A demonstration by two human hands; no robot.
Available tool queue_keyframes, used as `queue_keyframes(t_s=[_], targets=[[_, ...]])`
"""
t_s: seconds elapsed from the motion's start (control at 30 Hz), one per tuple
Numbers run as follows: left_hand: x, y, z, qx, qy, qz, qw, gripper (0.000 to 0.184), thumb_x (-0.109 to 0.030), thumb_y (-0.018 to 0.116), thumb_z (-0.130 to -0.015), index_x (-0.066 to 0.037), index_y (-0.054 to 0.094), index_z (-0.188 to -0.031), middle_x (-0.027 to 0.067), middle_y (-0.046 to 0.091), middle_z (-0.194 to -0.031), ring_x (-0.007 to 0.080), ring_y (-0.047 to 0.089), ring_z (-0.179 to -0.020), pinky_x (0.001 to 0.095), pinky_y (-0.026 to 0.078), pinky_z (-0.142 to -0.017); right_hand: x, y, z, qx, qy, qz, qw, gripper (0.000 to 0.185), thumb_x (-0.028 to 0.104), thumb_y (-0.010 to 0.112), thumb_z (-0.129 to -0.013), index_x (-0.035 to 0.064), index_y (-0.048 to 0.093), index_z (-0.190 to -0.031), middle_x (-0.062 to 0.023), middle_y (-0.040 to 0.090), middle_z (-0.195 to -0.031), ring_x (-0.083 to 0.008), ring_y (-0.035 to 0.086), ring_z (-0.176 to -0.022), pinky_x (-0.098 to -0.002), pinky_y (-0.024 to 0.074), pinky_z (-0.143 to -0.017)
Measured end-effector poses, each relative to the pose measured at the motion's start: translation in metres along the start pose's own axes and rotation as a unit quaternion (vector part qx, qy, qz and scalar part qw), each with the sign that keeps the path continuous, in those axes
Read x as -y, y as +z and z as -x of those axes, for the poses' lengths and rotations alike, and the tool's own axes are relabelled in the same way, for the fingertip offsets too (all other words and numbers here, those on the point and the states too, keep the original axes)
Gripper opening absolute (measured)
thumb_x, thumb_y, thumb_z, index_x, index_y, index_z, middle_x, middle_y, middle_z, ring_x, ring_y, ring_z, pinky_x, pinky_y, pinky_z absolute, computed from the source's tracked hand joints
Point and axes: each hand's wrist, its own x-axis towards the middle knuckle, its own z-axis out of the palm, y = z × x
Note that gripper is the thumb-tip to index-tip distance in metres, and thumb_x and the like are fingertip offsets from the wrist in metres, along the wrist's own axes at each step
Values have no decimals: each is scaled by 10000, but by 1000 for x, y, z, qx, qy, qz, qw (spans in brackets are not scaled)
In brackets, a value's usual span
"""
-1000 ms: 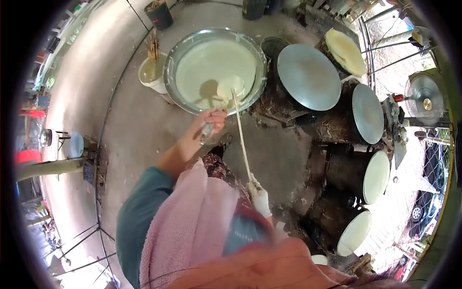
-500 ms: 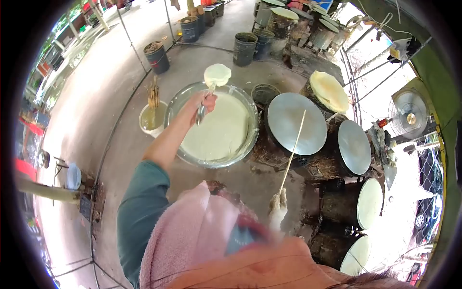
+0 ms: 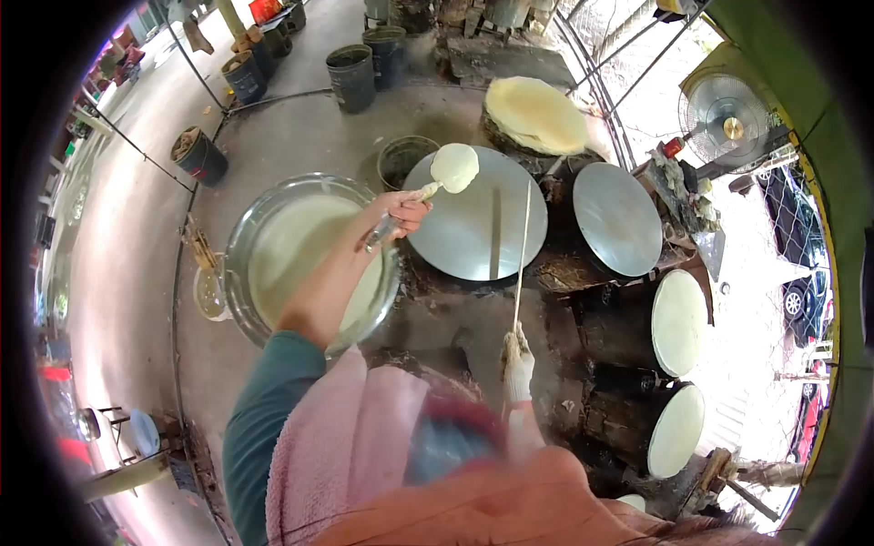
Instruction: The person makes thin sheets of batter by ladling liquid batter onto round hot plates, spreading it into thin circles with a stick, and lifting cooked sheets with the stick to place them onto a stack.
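From the head view, the person's left grip [image 3: 402,216] is curled snugly round the handle of a ladle [image 3: 454,168], and its bowl is loaded with pale batter, hanging over the far part of a round grey metal plate [image 3: 460,241]. Can't tell how high above it, tbh. The right grip [image 3: 518,371], in some whitish covering, is closed around the near end of a thin stick [image 3: 523,273], which points away from the body, its upper part crossing in front of that plate's right side. Over to the left, under the forearm, there's a big metal basin [image 3: 234,266] with more batter [image 3: 296,241] in it. Just right of the plate sits a 2nd grey plate [image 3: 619,218], then 2 pale-topped discs, the farther [image 3: 679,323] and the nearer [image 3: 676,430]. A yellowish sheet [image 3: 535,114] lies beyond the plates.
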Motion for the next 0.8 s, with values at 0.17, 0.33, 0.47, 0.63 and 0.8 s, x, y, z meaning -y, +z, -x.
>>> queue_keyframes(t_s=[0.17,0.33,0.47,0.63,0.8], targets=[[50,21,-124,-176,99,-251,947,306,-240,344,-1017,8,515,-969,-41,414,-622,66,359,-419,260,323,-436,22,-34,-106,2,-138,75,988,483,154,596,-936,33,453,-1381,-73,612,-1212,-127,599,-997,-239,474,-821],[104,15,-217,-295,226,-331,867,253,-239,518,-947,-5,546,-856,29,521,-641,125,481,-466,315,393,-442,93,-8,-157,-25,-152,515,843,496,323,566,-926,92,482,-1357,-196,642,-1117,-320,660,-922,-405,515,-734],[114,14,-221,-470,211,-476,713,336,-262,657,-835,48,552,-913,179,613,-705,280,634,-602,395,492,-560,90,-21,-176,-15,-100,541,835,500,389,532,-922,136,495,-1351,-226,663,-955,-405,638,-863,-458,501,-728],[98,-13,-177,-495,259,-639,529,387,-265,631,-849,61,549,-1040,261,631,-804,429,629,-761,458,491,-658,50,2,-207,71,-55,279,956,461,331,570,-932,90,529,-1323,-96,684,-860,-123,596,-697,-276,462,-638],[78,-15,-107,-506,378,-620,464,352,-254,582,-902,46,547,-1082,247,639,-814,435,625,-757,453,491,-656,120,27,-187,14,-76,470,879,430,286,596,-922,82,541,-1296,-87,667,-827,-92,558,-664,-237,447,-612]])
